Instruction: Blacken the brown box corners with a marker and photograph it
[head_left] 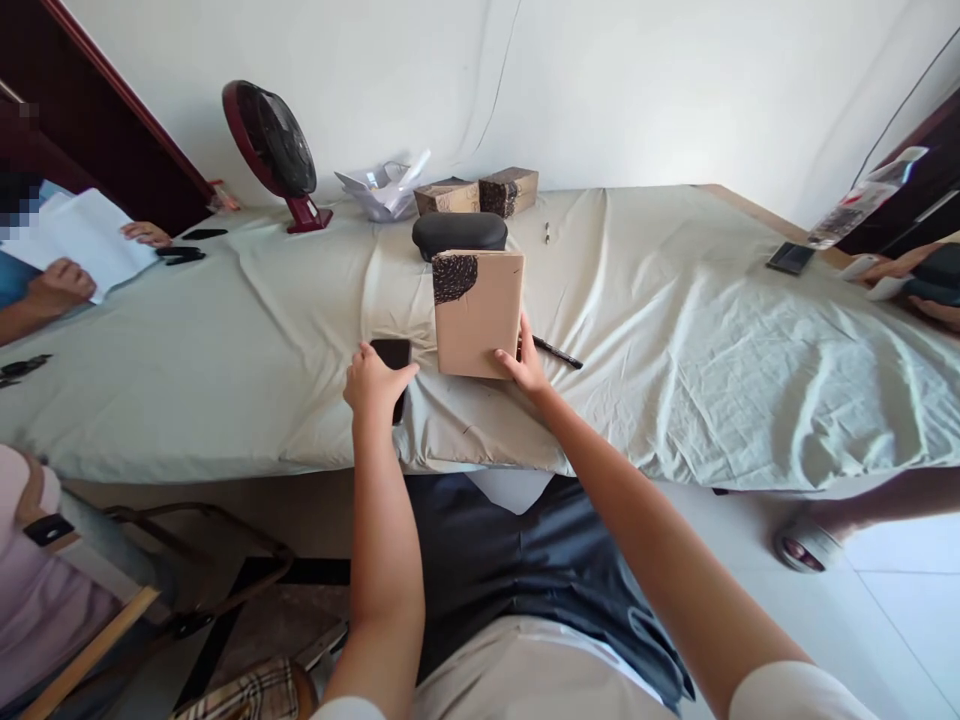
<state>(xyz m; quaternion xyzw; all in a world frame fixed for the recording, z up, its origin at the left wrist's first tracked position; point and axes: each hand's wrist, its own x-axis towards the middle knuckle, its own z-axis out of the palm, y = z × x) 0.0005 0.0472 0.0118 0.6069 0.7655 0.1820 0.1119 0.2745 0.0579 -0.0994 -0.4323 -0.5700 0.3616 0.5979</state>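
My left hand (373,383) is curled over a black phone (393,353) that lies on the cloth-covered table (675,330) near its front edge. My right hand (523,364) grips the lower right corner of a brown cardboard box (476,310) with a black scribbled patch at its top left. The box rests on the table just right of the phone. A black pen (559,353) lies beside my right hand.
A black pad (459,232) sits behind the box. Farther back are a red fan (274,145), crumpled white paper (382,188) and two small boxes (476,193). A person at the left holds white paper (82,240). Another phone (790,258) lies at the right.
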